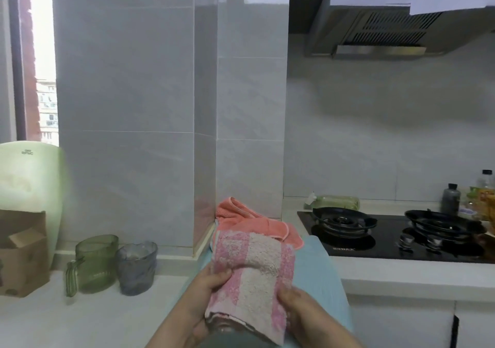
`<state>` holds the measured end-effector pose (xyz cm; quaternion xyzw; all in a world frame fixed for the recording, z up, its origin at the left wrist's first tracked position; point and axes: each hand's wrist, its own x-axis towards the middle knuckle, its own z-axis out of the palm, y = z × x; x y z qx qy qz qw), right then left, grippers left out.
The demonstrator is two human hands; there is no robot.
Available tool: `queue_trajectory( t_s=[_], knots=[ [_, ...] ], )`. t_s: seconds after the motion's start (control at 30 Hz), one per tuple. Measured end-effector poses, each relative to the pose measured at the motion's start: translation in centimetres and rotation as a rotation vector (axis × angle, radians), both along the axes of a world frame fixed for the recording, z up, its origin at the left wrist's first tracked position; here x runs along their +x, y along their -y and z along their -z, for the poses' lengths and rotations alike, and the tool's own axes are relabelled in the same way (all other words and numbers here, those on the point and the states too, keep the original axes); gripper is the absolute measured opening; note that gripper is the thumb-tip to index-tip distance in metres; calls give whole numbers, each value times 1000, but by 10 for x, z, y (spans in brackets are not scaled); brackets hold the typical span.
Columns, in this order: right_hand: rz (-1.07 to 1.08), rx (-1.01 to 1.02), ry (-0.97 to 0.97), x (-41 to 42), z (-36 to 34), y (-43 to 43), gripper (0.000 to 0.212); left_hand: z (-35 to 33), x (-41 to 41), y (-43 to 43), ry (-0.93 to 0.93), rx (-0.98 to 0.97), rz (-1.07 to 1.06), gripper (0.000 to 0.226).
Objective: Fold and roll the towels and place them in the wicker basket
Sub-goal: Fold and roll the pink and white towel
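Observation:
A pink and white checked towel [254, 272] lies folded lengthwise on a light blue cloth [318, 272] spread over the counter. Its near end is rolled up. My left hand [206, 294] grips the roll's left side, thumb on top. My right hand [297, 310] holds the right side of the roll. Behind it, a crumpled orange towel [249, 224] sits against the tiled pillar. No wicker basket is in view.
A green jug [93, 262] and a grey cup [136, 267] stand on the white counter at left, beside a cardboard box [21, 254] and a pale green board [29, 176]. A black gas hob [388, 235] lies to the right, with bottles [452, 197] behind it.

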<state>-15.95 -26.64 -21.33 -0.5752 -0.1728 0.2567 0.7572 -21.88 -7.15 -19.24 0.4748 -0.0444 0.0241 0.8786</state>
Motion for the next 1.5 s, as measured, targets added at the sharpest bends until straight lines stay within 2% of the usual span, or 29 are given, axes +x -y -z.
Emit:
queue_trajectory(
  t_s=[0.07, 0.13, 0.2, 0.3, 0.33, 0.4, 0.47, 0.57, 0.63, 0.83, 0.97, 1.2, 1.37, 1.5],
  knots=[
    [12, -24, -18, 2, 7, -8, 80, 12, 6, 0, -56, -25, -28, 57],
    [52, -77, 54, 5, 8, -9, 83, 22, 10, -4, -85, 55, -89, 78],
    [110, -95, 99, 6, 8, -4, 60, 24, 11, -4, -60, 152, -108, 97],
    [194, -67, 117, 10, 12, 3, 35, 32, 16, -4, -51, 182, -120, 87],
    [214, -66, 137, 8, 11, 4, 25, 34, 16, -3, -52, 214, -145, 91],
    [266, -92, 196, 5, 11, 3, 25, 42, 20, -5, -53, 261, -221, 102],
    [290, -131, 269, 0, 11, 1, 27, 40, 15, -4, -69, 277, -242, 88],
    [262, -204, 347, -1, 12, 4, 27, 35, 10, 2, -89, 223, -232, 41],
    [212, -181, 317, 0, 12, 9, 30, 36, 11, 4, -104, 203, -202, 32],
    [170, 55, 110, 8, 15, 18, 36, 32, 7, 7, -118, 171, -84, 39],
    [135, 152, 35, 5, 12, 19, 42, 31, 8, 6, -125, 174, -94, 39],
    [125, 213, -121, 11, 16, 21, 56, 29, 11, 3, -183, 97, -98, 48],
    [147, 220, -213, 14, 14, 22, 49, 28, 14, 3, -214, 37, -120, 47],
    [114, 235, -225, 15, 13, 22, 55, 26, 14, 2, -231, -27, -122, 50]
  ],
)
